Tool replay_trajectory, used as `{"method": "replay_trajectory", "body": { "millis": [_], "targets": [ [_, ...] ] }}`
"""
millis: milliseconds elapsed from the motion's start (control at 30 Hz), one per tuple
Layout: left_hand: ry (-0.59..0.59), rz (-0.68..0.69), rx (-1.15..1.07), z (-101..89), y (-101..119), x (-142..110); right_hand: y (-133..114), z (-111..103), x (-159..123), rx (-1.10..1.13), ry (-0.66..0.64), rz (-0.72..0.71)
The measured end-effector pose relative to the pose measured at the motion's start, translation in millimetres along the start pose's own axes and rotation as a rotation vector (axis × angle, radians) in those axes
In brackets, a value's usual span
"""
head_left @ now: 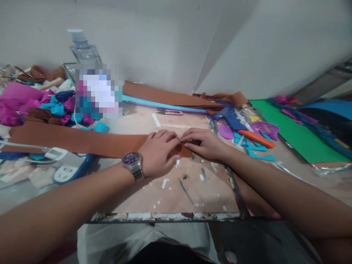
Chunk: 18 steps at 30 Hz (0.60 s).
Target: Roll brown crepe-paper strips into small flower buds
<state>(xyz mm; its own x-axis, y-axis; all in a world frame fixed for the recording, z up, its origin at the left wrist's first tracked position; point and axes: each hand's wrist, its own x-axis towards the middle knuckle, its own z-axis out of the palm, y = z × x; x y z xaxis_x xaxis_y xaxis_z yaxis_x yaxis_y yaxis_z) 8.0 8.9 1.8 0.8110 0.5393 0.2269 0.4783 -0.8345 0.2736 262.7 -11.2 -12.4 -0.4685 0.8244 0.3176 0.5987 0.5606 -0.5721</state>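
Note:
A long brown strip (82,141) of paper-like or cloth-like sheet lies across the worktable, its right end under my hands. My left hand (159,150), with a watch on the wrist, rests palm down on the strip, fingers stretched over it. At the strip's right end, my right hand (203,143) pinches the brown material between thumb and fingers, close to the left fingertips. What lies right between the fingertips is partly hidden. Behind the hands is a pink-handled cutter-like tool (173,112).
Crumpled pink, blue and brown scraps (41,104) pile up at the left, near a clear bottle (84,49) and a power strip (70,168). Folded brown sheets (165,95) lie along the back. An orange cutter (257,138) and a green sheet (291,135) are at the right.

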Motion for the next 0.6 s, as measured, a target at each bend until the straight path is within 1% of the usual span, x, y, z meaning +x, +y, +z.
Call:
{"method": "replay_trajectory", "body": {
  "millis": [100, 200, 300, 367, 600],
  "targets": [
    [-0.002, 0.007, 0.008, 0.0, 0.1, -0.6, 0.0, -0.5, 0.1, -0.012, 0.037, 0.023],
    [-0.005, 0.001, 0.016, 0.8, -0.1, -1.0, -0.7, -0.7, 0.0, -0.036, 0.093, 0.083],
    [-0.015, -0.011, 0.022, 2.3, -0.7, -1.3, -0.9, 0.2, -0.3, -0.041, 0.095, 0.152],
    [-0.022, -0.019, 0.033, 3.6, -1.4, -1.4, -0.2, 1.3, -0.6, -0.028, 0.082, 0.174],
    [-0.047, -0.052, 0.109, 7.0, -1.3, -0.5, 3.3, 3.1, -1.7, -0.020, 0.070, 0.118]
  ]
}}
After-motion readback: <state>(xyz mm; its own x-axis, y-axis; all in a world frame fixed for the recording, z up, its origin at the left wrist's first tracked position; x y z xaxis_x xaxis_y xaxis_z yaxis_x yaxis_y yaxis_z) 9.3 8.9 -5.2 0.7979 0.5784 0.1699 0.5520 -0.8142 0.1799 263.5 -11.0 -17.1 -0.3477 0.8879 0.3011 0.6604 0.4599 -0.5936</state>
